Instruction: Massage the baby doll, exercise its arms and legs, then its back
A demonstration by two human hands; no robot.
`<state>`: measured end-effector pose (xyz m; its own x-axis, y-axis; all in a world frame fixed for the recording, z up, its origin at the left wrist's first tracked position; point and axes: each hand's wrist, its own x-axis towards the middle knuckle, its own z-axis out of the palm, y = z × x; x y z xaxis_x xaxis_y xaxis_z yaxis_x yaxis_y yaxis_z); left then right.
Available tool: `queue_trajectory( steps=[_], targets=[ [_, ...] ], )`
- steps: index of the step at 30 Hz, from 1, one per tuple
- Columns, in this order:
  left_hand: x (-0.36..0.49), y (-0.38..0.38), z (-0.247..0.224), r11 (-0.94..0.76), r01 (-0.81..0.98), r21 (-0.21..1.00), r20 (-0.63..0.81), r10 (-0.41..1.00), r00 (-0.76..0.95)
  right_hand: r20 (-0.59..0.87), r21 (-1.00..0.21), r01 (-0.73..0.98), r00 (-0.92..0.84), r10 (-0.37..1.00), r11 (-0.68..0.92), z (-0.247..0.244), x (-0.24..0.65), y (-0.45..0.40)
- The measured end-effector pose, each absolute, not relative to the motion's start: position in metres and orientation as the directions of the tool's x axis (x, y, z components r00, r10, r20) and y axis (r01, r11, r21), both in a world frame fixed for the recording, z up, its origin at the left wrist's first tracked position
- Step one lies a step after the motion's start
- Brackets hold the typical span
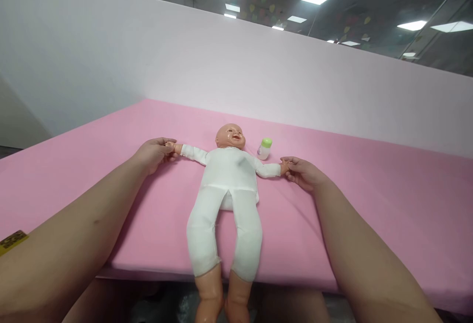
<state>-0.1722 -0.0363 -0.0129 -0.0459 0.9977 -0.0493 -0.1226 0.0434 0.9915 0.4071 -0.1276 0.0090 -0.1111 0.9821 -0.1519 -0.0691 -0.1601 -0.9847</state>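
Observation:
A baby doll (229,175) with a white cloth body lies on its back on the pink padded table, its arms stretched out sideways. My left hand (157,154) is closed around the doll's hand on the left. On the other side, my right hand (303,172) pinches the doll's other hand between thumb and fingers. Just right of the doll's head is a small baby bottle (264,149) with a light green cap, and neither hand touches it. The doll's bare lower legs hang over the near edge of the table.
The pink table surface (384,204) spreads to both sides, with its near edge just in front of my legs. A pale wall panel (236,66) rises along the far side. Beyond it are lit ceiling panels. A yellow patterned tag (14,240) shows by my left forearm.

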Motion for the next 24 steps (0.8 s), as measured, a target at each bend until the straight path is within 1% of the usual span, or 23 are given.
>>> queue_trajectory(
  steps=[3,7,10,14,19,24],
  targets=[
    [-0.174,-0.037,-0.014,0.013,-0.085,0.996,-0.016,0.999,-0.032,-0.131,-0.984,-0.097,-0.187,0.973,-0.151,0.010,0.411,-0.130],
    [-0.175,-0.038,-0.014,-0.002,-0.051,0.999,0.001,1.000,-0.021,-0.139,-0.988,-0.031,-0.207,0.968,-0.148,0.009,0.412,-0.127],
    [-0.175,-0.038,-0.014,-0.013,-0.011,1.000,0.012,0.999,-0.044,-0.144,-0.990,0.029,-0.178,0.973,-0.141,0.007,0.410,-0.125],
    [-0.174,-0.037,-0.013,0.025,-0.013,1.000,-0.026,0.996,-0.090,-0.156,-0.987,0.061,-0.095,0.983,-0.151,0.004,0.407,-0.122],
    [-0.174,-0.036,-0.013,0.043,-0.068,0.997,-0.049,0.996,-0.080,-0.187,-0.982,-0.005,0.009,0.982,-0.187,0.003,0.408,-0.120],
    [-0.174,-0.037,-0.015,0.036,-0.144,0.989,-0.046,0.997,-0.070,-0.205,-0.972,-0.103,-0.056,0.977,-0.210,0.003,0.413,-0.120]
  ],
)
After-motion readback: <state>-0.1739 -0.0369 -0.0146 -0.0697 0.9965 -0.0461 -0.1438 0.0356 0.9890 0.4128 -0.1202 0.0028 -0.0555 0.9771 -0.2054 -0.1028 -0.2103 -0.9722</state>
